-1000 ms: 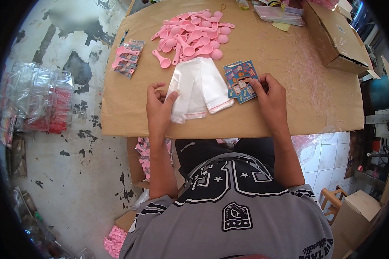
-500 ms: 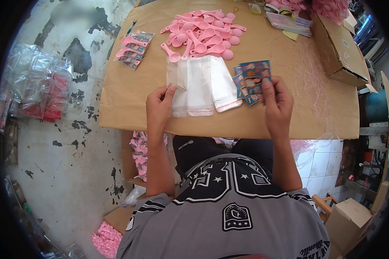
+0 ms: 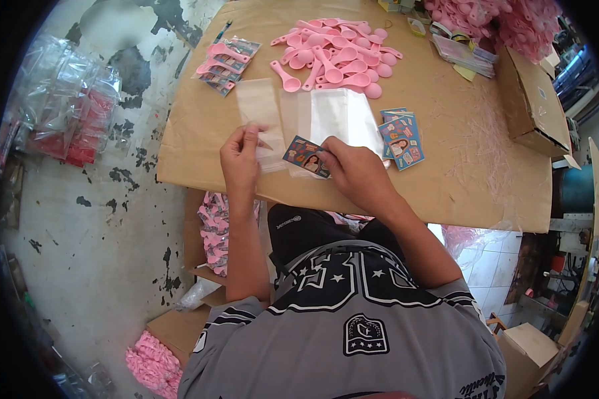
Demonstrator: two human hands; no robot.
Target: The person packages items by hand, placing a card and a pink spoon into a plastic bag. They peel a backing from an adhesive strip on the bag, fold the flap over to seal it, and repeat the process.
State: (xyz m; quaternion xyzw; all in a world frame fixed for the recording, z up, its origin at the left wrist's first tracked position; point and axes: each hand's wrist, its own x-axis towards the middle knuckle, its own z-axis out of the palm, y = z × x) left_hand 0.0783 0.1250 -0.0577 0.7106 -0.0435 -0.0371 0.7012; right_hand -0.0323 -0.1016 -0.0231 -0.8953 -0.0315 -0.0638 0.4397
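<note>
Card (image 3: 302, 155), just moved off the other cards (image 3: 407, 143), was pinched between the right hand's (image 3: 358, 171) thumb and fingers above the bags (image 3: 345, 114); the left hand (image 3: 239, 158) pinched one bag (image 3: 257, 105), now drawn leftward, leaving card and bag close together.

1. Left hand (image 3: 240, 161) pinches one clear bag (image 3: 256, 100) between thumb and fingers.
2. Right hand (image 3: 357, 170) grips a printed card (image 3: 304, 157), tilted, near the left hand.
3. Bag stack (image 3: 349, 114) lies just beside; card pile (image 3: 407, 141) at its right.
4. Pink spoons (image 3: 339, 58) heap beyond, on the brown table (image 3: 199, 146).
5. Carded spoons (image 3: 226, 52) overlap, far left.
6. Cardboard box (image 3: 530, 106) sits at the right edge.
</note>
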